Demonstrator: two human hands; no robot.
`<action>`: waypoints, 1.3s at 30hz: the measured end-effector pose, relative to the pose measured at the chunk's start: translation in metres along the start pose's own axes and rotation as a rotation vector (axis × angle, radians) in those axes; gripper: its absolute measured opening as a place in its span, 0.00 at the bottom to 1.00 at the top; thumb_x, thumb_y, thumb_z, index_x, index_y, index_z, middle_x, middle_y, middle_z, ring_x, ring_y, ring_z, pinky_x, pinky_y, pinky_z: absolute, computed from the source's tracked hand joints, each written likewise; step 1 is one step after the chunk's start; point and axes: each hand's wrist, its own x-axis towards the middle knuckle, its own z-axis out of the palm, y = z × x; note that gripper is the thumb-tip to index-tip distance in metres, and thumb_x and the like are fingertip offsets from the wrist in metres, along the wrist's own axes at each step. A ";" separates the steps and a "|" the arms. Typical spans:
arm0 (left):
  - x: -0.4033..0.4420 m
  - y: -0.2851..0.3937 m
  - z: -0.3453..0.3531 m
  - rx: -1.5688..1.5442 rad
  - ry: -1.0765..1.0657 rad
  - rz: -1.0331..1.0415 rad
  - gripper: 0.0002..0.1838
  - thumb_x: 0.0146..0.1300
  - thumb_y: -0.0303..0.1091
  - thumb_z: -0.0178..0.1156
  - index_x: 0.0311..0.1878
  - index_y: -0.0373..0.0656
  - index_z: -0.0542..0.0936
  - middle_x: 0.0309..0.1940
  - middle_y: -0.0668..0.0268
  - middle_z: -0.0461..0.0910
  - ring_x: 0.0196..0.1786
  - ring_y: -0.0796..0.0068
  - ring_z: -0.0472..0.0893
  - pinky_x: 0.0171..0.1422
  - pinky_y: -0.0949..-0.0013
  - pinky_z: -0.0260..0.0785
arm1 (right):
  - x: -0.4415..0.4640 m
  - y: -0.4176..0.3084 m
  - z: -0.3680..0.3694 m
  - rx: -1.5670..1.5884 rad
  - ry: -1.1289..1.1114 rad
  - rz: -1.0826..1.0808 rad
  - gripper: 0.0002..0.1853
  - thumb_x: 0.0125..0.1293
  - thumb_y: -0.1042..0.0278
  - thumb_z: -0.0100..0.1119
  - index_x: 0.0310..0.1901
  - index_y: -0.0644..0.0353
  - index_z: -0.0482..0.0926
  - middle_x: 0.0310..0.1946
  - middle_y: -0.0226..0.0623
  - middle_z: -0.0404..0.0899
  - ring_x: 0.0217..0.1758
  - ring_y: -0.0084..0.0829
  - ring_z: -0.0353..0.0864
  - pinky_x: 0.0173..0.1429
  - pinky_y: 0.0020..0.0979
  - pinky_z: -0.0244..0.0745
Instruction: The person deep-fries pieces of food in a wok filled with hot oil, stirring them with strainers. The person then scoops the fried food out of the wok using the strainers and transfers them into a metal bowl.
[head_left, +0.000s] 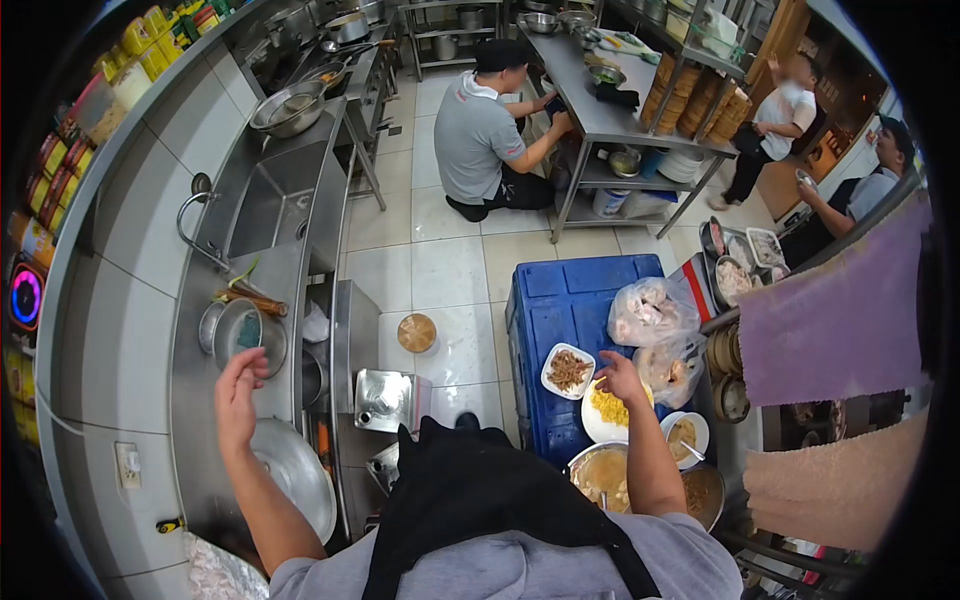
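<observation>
My left hand (241, 388) is raised over the steel counter with its fingers loosely bent and apart, holding nothing. Just beyond its fingertips sits a metal bowl (272, 350) with a green scouring pad (250, 331) in it. Nearer to me, a wide round metal pan (290, 470) lies beside my left forearm. Over a blue bin (540, 310), my right hand (622, 378) hovers with the index finger stretched out, apparently empty. Below it is a white plate (598, 432) of chopped yellow food. A white dish (549, 377) of brown shredded food stands to its left.
Plastic bags of pale meat (648, 312), a white bowl with a spoon (697, 424) and a pan of broth (597, 470) rest on the bin. A square tin (385, 400) stands on the floor. A co-worker (480, 140) kneels ahead; other people are at the right.
</observation>
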 end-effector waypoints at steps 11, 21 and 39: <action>0.216 -0.161 0.109 -0.206 -0.302 -0.034 0.18 0.72 0.38 0.48 0.32 0.35 0.79 0.26 0.65 0.80 0.32 0.75 0.79 0.39 0.70 0.70 | -0.050 0.132 0.045 -0.688 -0.401 -0.140 0.21 0.64 0.66 0.54 0.60 0.55 0.73 0.33 0.45 0.86 0.27 0.38 0.85 0.31 0.35 0.81; 0.387 -0.242 0.123 -0.128 -0.166 -0.243 0.14 0.70 0.41 0.57 0.45 0.37 0.78 0.30 0.65 0.80 0.33 0.76 0.77 0.41 0.70 0.70 | 0.042 -0.143 0.060 -0.156 0.390 0.378 0.22 0.71 0.67 0.50 0.64 0.63 0.66 0.33 0.47 0.84 0.26 0.34 0.85 0.29 0.28 0.79; 0.500 -0.313 0.129 0.625 -0.530 0.374 0.08 0.56 0.26 0.59 0.40 0.41 0.79 0.40 0.60 0.76 0.49 0.56 0.76 0.55 0.55 0.70 | 0.044 -0.074 0.076 -0.002 0.358 0.784 0.20 0.72 0.67 0.50 0.63 0.58 0.68 0.33 0.48 0.83 0.27 0.38 0.85 0.28 0.34 0.79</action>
